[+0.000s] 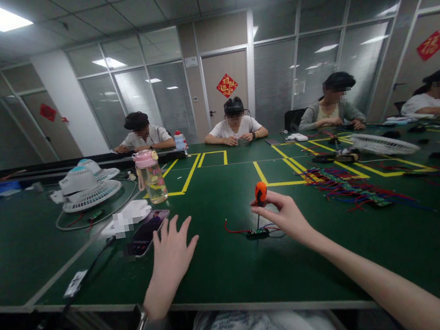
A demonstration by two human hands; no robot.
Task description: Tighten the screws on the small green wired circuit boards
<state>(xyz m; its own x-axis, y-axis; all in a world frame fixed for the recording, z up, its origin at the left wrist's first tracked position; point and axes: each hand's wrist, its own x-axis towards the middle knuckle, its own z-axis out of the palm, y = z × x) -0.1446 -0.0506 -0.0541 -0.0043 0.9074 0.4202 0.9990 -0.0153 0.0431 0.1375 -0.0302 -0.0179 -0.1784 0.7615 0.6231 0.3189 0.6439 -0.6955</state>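
My right hand (287, 215) is closed around a small screwdriver with an orange handle (260, 192), held upright. Its tip rests on a small dark circuit board (257, 233) with red and blue wires lying on the green table (226, 263). My left hand (171, 255) is open, fingers spread, hovering just right of a smartphone (149, 232) and holding nothing. A watch sits on my left wrist.
A pink-lidded water bottle (149, 176) and white fan parts (85, 188) stand at the left. A bundle of coloured wires (347, 187) lies to the right, with a fan grille (384, 144) behind. Several people sit along the far side.
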